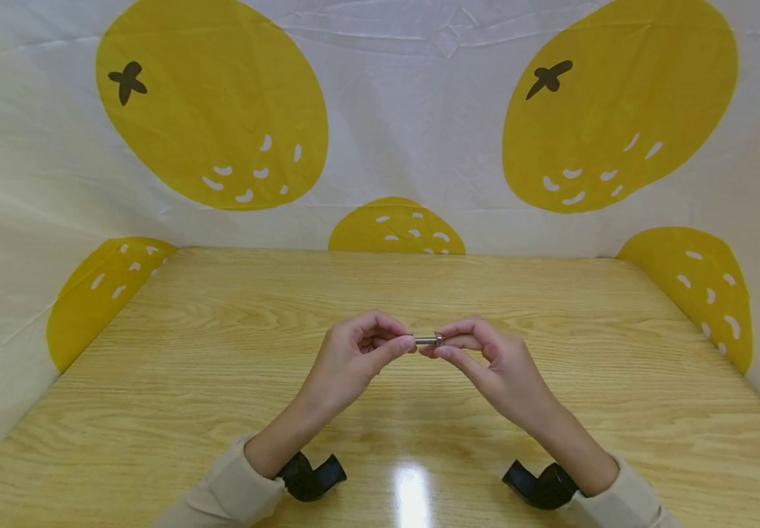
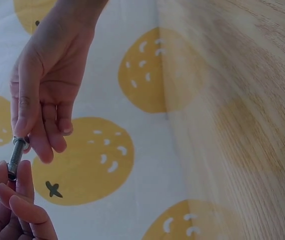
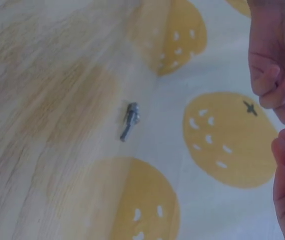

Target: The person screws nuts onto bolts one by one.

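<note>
A short silvery bolt is held level between both hands above the table; its threads show in the left wrist view. My left hand pinches one end between thumb and fingers, hiding that end in the head view. At the other end, my right hand pinches a wider hex-shaped piece. Whether that piece is the bolt's head or a nut I cannot tell. In the right wrist view the bolt is mostly out of frame.
Below the hands lies a wood-grain table, bordered by white cloth with yellow fruit prints. Black wrist mounts sit on both wrists. A small bolt-like metal piece appears near the table's edge in the right wrist view.
</note>
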The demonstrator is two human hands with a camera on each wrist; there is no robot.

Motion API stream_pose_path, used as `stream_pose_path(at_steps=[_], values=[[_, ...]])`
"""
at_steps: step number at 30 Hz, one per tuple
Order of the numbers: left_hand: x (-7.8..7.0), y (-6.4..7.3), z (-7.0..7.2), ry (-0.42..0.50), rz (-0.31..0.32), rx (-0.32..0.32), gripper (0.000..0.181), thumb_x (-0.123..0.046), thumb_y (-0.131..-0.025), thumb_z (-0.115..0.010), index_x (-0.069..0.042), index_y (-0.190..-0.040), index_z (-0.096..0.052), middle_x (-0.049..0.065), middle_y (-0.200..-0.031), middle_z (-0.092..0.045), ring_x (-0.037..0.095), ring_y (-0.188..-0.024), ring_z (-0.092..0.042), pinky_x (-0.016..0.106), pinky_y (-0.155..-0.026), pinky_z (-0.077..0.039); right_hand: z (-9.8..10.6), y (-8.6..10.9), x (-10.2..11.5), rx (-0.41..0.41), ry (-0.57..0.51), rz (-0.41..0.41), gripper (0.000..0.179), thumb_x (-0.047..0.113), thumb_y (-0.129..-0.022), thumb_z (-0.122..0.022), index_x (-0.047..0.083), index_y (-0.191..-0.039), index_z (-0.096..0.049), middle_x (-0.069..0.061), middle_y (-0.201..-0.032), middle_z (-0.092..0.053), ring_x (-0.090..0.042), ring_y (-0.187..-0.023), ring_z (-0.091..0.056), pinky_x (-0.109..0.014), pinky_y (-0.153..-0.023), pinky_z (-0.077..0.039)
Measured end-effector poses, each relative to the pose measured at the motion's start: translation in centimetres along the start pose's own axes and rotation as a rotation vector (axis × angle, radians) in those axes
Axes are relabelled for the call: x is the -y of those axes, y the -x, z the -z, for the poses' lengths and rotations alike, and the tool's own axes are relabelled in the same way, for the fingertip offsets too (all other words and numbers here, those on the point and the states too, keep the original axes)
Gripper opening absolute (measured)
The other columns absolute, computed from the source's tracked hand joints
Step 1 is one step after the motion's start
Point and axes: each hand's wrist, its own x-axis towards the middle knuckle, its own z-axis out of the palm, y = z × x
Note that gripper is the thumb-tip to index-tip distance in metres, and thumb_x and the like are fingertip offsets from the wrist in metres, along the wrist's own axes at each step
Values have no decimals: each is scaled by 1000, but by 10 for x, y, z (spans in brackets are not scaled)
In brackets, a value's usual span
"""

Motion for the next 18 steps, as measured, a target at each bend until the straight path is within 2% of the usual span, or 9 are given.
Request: stream_pose_path(at_steps=[3, 6, 12, 18], values=[[-1, 0, 1, -1, 2, 0, 16, -19, -88, -65, -6, -96, -65, 11, -88, -67, 14, -71, -59, 20, -57, -44, -1, -1, -1, -26, 67, 111, 23, -8, -84, -60, 1, -106, -59, -9, -95, -72, -11, -90, -68, -18, -77, -52], [-1, 0, 1, 0, 2, 1, 16, -19, -88, -64, -5, -96, -65, 11, -88, -67, 14, -70, -59, 20, -56, -43, -1, -1, -3, -39, 109, 163, 26, -9, -82, -61, 1, -106, -59, -11, -94, -71, -12, -90, -69, -15, -77, -51], [-1, 0, 1, 0, 0, -4, 16, -19, -88, -64, -5, -96, -65, 10, -88, -68, 14, -70, -59, 20, -55, -43, -1, -1, -4, -47, 148, 174, 21, -5, -84, -62, 0, -104, -59, -11, -92, -71, -13, -87, -69, -14, -78, -50], [-2, 1, 0, 2, -11, -2, 16, -18, -88, -65, -5, -96, -65, 13, -88, -67, 13, -69, -58, 20, -57, -44, -1, -1, -2, -42, 120, 163, 23, -8, -83, -61, 1, -104, -59, -10, -92, -72, -11, -89, -69, -16, -79, -51]])
